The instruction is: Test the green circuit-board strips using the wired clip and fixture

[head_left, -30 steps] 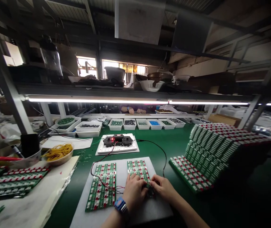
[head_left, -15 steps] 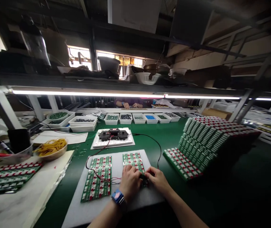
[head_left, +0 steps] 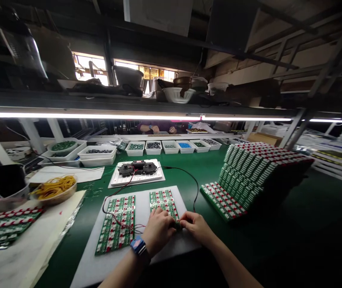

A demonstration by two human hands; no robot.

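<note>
My left hand, with a blue band on its wrist, lies over the near end of a green circuit board panel with red and white parts. Its fingers curl down onto the panel, and the fingertips are partly hidden. At the panel's near right corner, my right hand pinches the edge, thumb and forefinger together, close to the left fingertips. To the left, a second circuit board panel lies flat, with thin red and black wires crossing it. Both panels rest on a white foam mat.
A tall stack of circuit board panels stands at right. Behind the mat, a black device with wires sits on a white tray. White bins of small parts line the back. Rubber bands fill a bowl at left. Another person's hands show beyond.
The view has turned slightly right, so everything sits further left. My hands have drawn a little closer together at the panel's near end, and the dark bit seen between them is now mostly covered.
</note>
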